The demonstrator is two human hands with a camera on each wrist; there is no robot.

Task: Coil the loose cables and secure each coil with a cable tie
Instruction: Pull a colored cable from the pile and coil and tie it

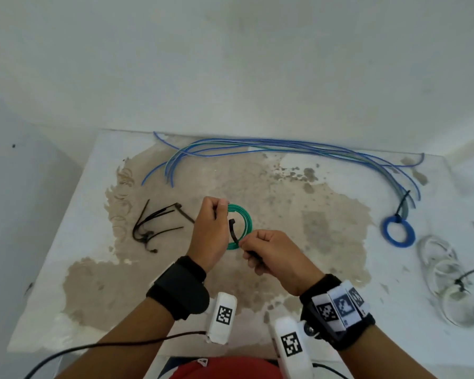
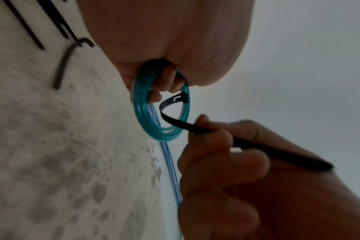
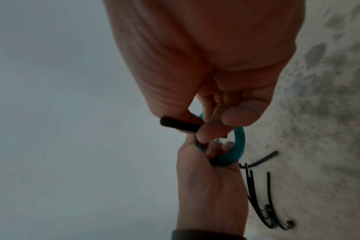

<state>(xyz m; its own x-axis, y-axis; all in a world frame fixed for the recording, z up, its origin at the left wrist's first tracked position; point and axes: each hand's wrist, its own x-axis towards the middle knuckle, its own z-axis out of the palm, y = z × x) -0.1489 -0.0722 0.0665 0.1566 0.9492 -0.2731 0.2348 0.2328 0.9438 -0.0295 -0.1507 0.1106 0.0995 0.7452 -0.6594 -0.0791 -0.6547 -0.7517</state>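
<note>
Hands: our left hand (image 1: 208,236) grips the green coil (image 1: 242,222) above the bench (image 1: 74,209); our right hand (image 1: 274,255) pinches a black cable tie (image 2: 175,120) fed through its centre, head free.
Done: blue coil (image 1: 398,233) and clear coil (image 1: 449,280) lie tied at right.
Left: we judge the green tie still needs closing; loose cables (image 1: 285,147) at the back uncoiled.
Spare ties (image 1: 153,222): thin, black, curled, left of us.
Textures: glossy round tubing; bench paint flaked, patchy brown.
</note>
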